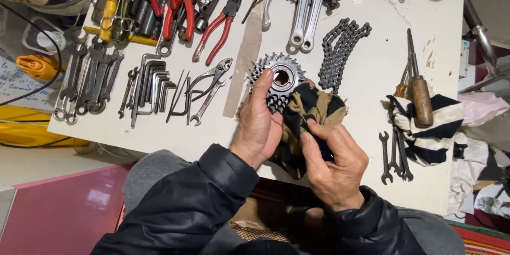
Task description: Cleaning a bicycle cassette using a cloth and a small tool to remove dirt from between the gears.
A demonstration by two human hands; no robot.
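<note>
A metal bicycle sprocket cluster point(280, 78) with stacked toothed rings is held over the white table point(366, 69). My left hand point(258, 123) grips its near left side, thumb lying across the teeth. My right hand point(333, 158) pinches a dark blue and tan striped rag point(313, 107) that is pressed against the right side of the cluster. Both forearms wear dark jacket sleeves.
A bicycle chain point(340, 53) lies piled behind the cluster. Crank arms point(308, 8), red-handled pliers point(218, 26), hex keys point(154, 85) and spanners point(90, 79) cover the left. On the right, a wooden-handled screwdriver point(419, 93) rests on a striped cloth point(430, 127), small spanners point(396, 154) beside it.
</note>
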